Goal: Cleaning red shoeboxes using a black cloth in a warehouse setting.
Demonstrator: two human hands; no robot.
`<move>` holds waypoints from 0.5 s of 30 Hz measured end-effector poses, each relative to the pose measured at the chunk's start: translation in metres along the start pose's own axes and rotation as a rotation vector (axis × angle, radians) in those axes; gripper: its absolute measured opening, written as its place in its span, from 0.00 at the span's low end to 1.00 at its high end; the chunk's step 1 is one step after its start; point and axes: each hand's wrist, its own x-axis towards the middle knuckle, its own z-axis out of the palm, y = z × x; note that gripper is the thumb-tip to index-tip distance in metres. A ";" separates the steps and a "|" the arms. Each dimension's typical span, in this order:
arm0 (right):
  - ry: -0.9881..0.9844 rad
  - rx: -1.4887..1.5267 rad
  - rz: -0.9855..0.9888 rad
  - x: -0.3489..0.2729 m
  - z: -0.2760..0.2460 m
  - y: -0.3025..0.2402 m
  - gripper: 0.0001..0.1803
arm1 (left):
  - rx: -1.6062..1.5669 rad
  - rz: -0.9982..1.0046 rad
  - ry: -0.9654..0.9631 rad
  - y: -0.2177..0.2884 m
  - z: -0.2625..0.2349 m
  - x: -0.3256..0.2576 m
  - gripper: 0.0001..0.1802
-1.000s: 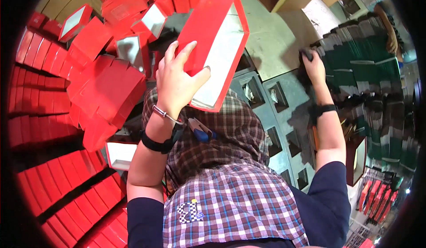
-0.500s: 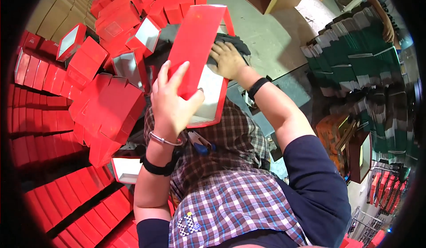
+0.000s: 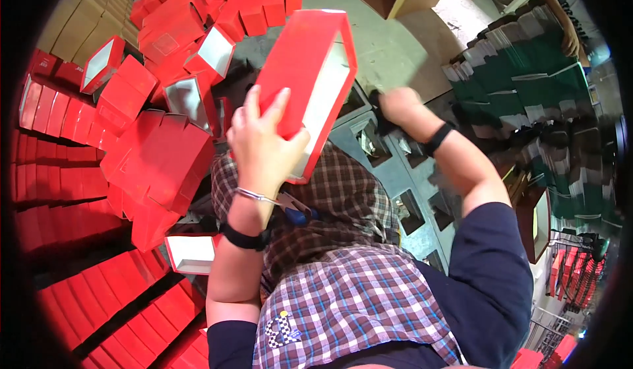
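My left hand [image 3: 267, 135] grips a long red cardboard box [image 3: 300, 65] by its side, thumb at the near edge and fingers spread over the red face. The box is tilted above my lap, and its white inner side [image 3: 328, 95] faces right. To the right of the box, apart from it, my right hand [image 3: 402, 107] is closed and blurred by motion. A dark cloth [image 3: 378, 110] shows at its left side. A small tool with blue handles [image 3: 300, 216] hangs or lies against my plaid apron [image 3: 343, 290], below my left wrist.
Loose red boxes [image 3: 158, 158] heap up at the left, some with white insides showing. Rows of red boxes [image 3: 119, 283] line the lower left. A grey slotted platform [image 3: 389, 171] lies beside my lap. Green bundled stacks [image 3: 527, 85] stand at the right, near another person's hand [image 3: 570, 42].
My right hand has moved right, away from the box, with the dark cloth. The box has turned slightly in my left hand, showing more of its open side.
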 end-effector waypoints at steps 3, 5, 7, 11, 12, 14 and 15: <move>-0.161 -0.100 0.300 -0.045 0.030 0.085 0.10 | -0.101 -0.078 -0.033 -0.016 -0.004 0.004 0.35; 0.109 0.206 0.332 -0.042 -0.005 0.063 0.13 | -0.170 -0.086 -0.029 -0.017 -0.004 0.005 0.35; 0.533 0.434 0.080 -0.030 -0.053 0.011 0.15 | -0.155 -0.058 -0.023 -0.015 -0.005 0.005 0.35; 0.801 0.278 -0.062 0.037 -0.092 -0.051 0.14 | -0.142 0.000 -0.094 0.008 -0.012 -0.002 0.34; 0.789 0.296 -0.066 0.052 -0.083 -0.057 0.14 | -0.188 0.013 -0.061 0.009 -0.013 -0.006 0.34; 0.808 0.108 -0.030 0.081 -0.062 -0.070 0.16 | -0.260 0.011 0.021 0.009 -0.012 -0.012 0.35; 0.807 0.116 -0.041 0.083 -0.047 -0.079 0.16 | -0.251 0.000 0.020 0.007 -0.010 -0.015 0.35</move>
